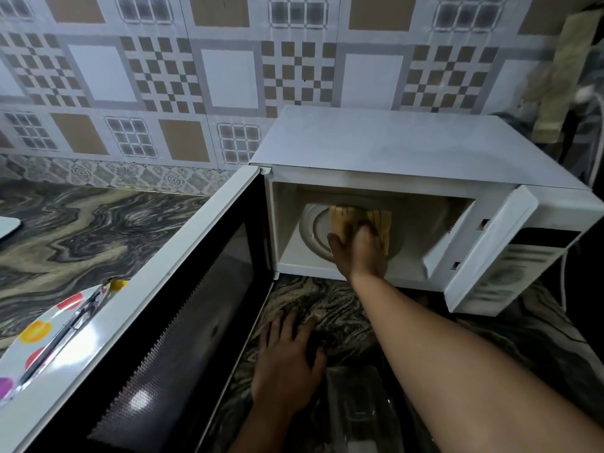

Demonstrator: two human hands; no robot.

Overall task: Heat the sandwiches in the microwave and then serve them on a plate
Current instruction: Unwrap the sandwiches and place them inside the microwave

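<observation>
The white microwave stands on the marbled counter with its door swung wide open to the left. Inside, two tan sandwich pieces lie on the round glass turntable. My right hand reaches into the cavity and covers the sandwiches from the front; its fingers are blurred, so the grip is unclear. My left hand rests flat with spread fingers on the counter below the door opening. A white plate with coloured dots sits at the left, partly hidden behind the door.
A clear plastic container lies on the counter near the bottom edge, under my right forearm. A white object pokes in at the far left. A cloth hangs at the top right, with a cable beside the microwave.
</observation>
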